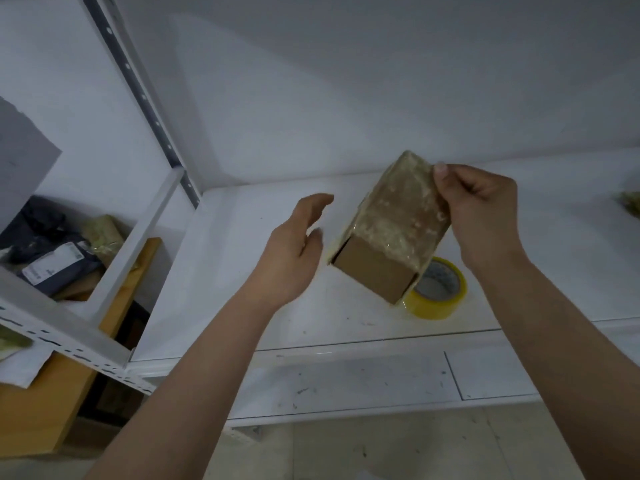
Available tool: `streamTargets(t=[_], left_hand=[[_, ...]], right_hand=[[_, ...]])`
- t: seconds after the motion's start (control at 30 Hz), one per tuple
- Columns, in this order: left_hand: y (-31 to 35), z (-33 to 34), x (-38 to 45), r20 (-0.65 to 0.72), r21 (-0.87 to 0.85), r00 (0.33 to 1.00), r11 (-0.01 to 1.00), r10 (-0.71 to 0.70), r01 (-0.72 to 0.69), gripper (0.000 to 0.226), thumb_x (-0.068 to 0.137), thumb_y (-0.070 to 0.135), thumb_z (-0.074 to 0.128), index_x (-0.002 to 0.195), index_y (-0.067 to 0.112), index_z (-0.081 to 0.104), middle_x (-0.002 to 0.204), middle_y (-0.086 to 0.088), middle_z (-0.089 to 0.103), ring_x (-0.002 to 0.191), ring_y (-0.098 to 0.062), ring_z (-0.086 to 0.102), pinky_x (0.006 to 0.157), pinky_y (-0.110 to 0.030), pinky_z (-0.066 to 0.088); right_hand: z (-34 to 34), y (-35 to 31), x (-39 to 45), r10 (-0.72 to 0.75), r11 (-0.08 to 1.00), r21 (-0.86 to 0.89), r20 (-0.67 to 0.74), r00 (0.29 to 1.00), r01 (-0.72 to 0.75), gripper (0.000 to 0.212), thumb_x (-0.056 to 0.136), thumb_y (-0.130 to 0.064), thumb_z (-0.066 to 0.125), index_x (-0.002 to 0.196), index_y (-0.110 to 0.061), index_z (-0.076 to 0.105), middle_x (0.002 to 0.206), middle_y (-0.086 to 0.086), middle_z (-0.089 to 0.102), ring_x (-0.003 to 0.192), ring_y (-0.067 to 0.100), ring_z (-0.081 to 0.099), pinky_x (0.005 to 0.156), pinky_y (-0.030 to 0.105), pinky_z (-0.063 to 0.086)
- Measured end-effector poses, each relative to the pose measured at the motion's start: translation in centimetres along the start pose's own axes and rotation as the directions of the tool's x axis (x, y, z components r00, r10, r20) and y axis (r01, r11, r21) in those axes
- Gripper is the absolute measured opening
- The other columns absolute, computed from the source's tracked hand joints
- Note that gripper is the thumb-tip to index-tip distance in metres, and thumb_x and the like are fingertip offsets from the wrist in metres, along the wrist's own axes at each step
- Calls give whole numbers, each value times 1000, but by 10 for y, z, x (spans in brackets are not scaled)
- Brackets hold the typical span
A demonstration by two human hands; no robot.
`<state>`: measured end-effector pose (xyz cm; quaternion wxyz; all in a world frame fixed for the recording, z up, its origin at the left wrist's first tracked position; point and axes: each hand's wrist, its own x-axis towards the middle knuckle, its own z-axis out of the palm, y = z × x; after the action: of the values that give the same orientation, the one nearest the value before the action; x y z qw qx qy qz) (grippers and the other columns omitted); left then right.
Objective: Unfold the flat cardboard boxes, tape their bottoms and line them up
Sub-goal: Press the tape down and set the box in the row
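Observation:
A small brown cardboard box [377, 268], its upper faces covered in shiny yellowish tape, hangs tilted above the white table [242, 289]. My right hand [481, 213] grips its upper right edge, thumb on the taped face. My left hand [294, 251] is a little to the left of the box, fingers relaxed and apart from it, holding nothing. A roll of yellow tape [440, 292] lies flat on the table just below and behind the box.
A white metal shelf rack [104, 299] stands at the left, with dark parcels [52, 251] and a taped box on it. A wooden board [69, 393] leans below it. Another taped object [628, 200] shows at the right edge. White wall behind.

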<state>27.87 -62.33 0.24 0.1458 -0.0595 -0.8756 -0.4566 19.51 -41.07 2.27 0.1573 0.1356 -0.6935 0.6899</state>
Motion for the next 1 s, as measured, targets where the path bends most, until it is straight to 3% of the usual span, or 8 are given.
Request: streamTargets(t=[0.07, 0.17, 0.3, 0.4, 0.47, 0.67, 0.87, 1.0], left_hand=[[-7, -6, -3, 132, 146, 991, 989, -32, 12, 64, 91, -6, 44, 146, 25, 32, 144, 11, 42, 134, 2, 35, 105, -10, 31], [-9, -2, -6, 295, 211, 954, 977, -47, -18, 71, 86, 10, 64, 145, 29, 32, 127, 20, 51, 107, 11, 47, 86, 3, 32], [-6, 8, -8, 23, 199, 1000, 980, -5, 1, 19, 89, 19, 66, 100, 28, 54, 78, 20, 57, 71, -7, 57, 62, -11, 43], [-6, 3, -9, -208, 269, 978, 960, -16, 73, 14, 91, 19, 63, 81, 23, 53, 64, 11, 56, 59, -14, 56, 55, -21, 45], [-10, -4, -12, -290, 330, 957, 935, -28, 127, 14, 89, 23, 64, 81, 15, 57, 64, 2, 59, 60, -17, 57, 54, -25, 42], [-33, -29, -9, -409, 416, 900, 847, -151, 331, 33, 92, 29, 61, 64, 25, 42, 57, 11, 45, 54, -2, 43, 47, -18, 23], [-61, -55, 6, -386, 448, 892, 797, -236, 405, 37, 93, 29, 58, 61, 22, 40, 59, 6, 46, 53, -5, 42, 47, -21, 25], [-84, -76, 17, -333, 471, 899, 776, -285, 420, 33, 91, 31, 57, 64, 15, 45, 61, 4, 47, 56, -9, 42, 47, -22, 25]], right_hand=[[-2, 1, 7, 42, 998, 50, -30, 999, -40, 36, 95, -22, 63, 89, 13, 66, 75, 23, 61, 75, 18, 51, 70, 34, 44], [1, 3, 13, 110, 991, 79, -54, 992, -106, 34, 94, -20, 64, 84, 12, 65, 75, 10, 57, 71, 18, 51, 69, 32, 45], [10, 4, 14, 218, 975, 41, 6, 976, -218, 28, 94, -26, 64, 76, -9, 76, 66, 5, 68, 67, 12, 63, 73, 27, 56], [18, 7, 16, 337, 941, 23, 29, 941, -337, 58, 96, -47, 55, 105, 9, 67, 102, 26, 68, 91, 27, 68, 99, 45, 50], [26, 10, 17, 374, 927, 8, 71, 925, -376, 44, 98, -52, 47, 99, -13, 68, 107, 12, 71, 91, 18, 68, 94, 37, 52], [56, 22, -4, 296, 942, -226, 218, 930, -247, 35, 100, -52, 43, 104, -22, 61, 105, 2, 70, 85, 12, 67, 87, 37, 51], [111, 19, -23, 370, 835, -544, 441, 818, -84, 71, 70, -82, 49, 112, -25, 51, 94, -13, 63, 84, 8, 63, 77, 34, 51], [149, 27, -22, 324, 759, -650, 415, 850, 28, 38, 88, -49, 61, 104, -15, 65, 87, -5, 69, 80, 15, 66, 80, 37, 55]])
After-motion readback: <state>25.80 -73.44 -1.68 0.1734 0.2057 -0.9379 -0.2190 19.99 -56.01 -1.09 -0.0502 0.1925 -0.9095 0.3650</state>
